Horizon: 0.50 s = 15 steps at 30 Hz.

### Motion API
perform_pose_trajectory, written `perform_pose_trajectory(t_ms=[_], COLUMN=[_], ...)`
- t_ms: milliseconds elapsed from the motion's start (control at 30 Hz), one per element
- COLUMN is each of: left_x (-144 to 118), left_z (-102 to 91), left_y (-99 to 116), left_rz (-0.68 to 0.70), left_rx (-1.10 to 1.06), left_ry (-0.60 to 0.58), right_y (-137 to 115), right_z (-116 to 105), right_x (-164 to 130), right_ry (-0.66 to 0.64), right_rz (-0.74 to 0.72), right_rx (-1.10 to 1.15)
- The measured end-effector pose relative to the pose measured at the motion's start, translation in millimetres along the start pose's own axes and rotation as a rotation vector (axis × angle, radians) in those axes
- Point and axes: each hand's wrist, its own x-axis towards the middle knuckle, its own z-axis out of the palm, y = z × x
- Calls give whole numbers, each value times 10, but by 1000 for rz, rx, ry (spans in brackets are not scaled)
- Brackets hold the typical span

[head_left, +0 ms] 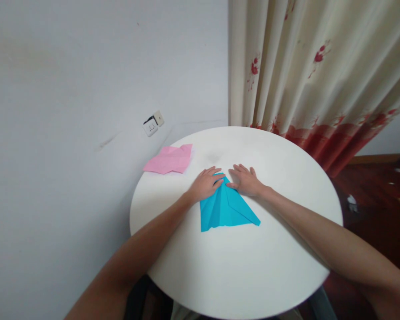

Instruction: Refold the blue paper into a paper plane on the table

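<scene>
Pressing flat with open fingers, the left hand and right hand hold the tip of the blue folded paper, whose long axis runs from 12 to 6 o'clock on the white counter, equally near both hands.

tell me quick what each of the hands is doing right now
Left hand: open, flat, pressing on the tip of the blue folded paper.
Right hand: open, flat, thumb on the same tip; holding nothing.
</scene>
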Motion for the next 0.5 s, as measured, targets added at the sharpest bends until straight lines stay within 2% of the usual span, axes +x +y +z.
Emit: perform_pose_trajectory(t_ms=[367,500], left_x=[-10,-14], left_z=[35,31], left_y=[-55,-62], left_rz=[-2,-3], left_rx=[50,35], left_ry=[-39,-37], right_y=[2,-37], right_z=[13,-12], right_x=[6,-2], right_ry=[38,104], right_rz=[-15,-114], right_rx=[32,72])
